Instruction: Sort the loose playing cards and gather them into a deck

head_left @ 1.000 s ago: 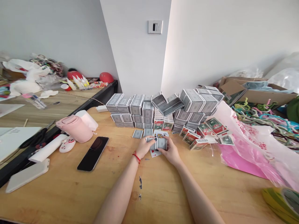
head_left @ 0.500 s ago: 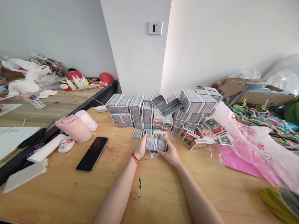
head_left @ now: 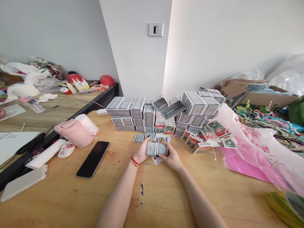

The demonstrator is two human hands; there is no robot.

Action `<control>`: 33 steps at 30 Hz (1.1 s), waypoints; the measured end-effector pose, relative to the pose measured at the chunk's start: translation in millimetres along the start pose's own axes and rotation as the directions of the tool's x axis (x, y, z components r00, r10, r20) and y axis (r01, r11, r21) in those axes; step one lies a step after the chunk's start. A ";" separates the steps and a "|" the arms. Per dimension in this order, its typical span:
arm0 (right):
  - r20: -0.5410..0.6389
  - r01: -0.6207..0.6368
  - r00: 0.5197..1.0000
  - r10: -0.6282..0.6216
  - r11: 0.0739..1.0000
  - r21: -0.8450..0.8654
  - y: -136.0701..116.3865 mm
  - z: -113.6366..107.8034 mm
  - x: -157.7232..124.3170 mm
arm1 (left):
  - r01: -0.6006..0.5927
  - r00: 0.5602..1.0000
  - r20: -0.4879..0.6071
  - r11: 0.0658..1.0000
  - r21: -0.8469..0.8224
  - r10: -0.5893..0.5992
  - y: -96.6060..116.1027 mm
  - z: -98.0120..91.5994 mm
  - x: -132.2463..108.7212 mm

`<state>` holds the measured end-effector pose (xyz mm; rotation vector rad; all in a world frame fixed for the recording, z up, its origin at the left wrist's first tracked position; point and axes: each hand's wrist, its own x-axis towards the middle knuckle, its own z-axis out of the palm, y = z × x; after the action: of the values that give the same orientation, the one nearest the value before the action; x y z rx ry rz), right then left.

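Observation:
Two grey-backed groups of playing cards (head_left: 151, 148) lie side by side between my hands, patterned backs up. My left hand (head_left: 141, 150) grips their left end, its thumb at the upper edge. My right hand (head_left: 172, 157) closes round the right end, a dark-nailed finger across the near edge. How many cards are in the grip I cannot tell. Beneath and behind them are loose face-up cards (head_left: 158, 161), among them a court card (head_left: 162, 138). Face-down cards (head_left: 138, 138) lie just beyond my left hand.
Stacked blocks (head_left: 118, 107) of grey-backed cards line the back, with an open folded piece (head_left: 169, 107) on top. Red-green card boxes (head_left: 200, 146) lie right, beside pink plastic (head_left: 244, 166). A phone (head_left: 93, 159), pink tumbler (head_left: 78, 134) and tape roll (head_left: 285, 205) sit around.
Both hands and the held cards have shifted slightly left in view, partly with the camera. More of the face-up card below shows. The grip stays on the cards.

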<state>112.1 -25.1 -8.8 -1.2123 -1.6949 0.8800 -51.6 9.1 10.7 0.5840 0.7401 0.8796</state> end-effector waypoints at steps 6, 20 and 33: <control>0.043 0.016 0.999 -0.012 0.997 -0.078 -6.0 -2.9 -0.9 | -0.074 0.995 -0.055 0.991 0.113 0.081 -6.4 0.8 -0.9; -0.099 -0.028 0.995 0.023 0.998 -0.055 2.4 -1.1 -0.4 | -0.183 0.958 -0.063 0.769 0.612 0.278 -15.5 6.0 -0.9; -0.118 -0.059 0.993 0.024 0.953 -0.296 0.8 -10.7 -6.5 | -0.374 0.830 -0.281 0.855 0.358 0.481 -13.4 5.4 0.4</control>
<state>123.3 -30.4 -6.9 -1.4754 -1.7585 0.5782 -41.0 1.8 4.3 0.8867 1.1096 1.3394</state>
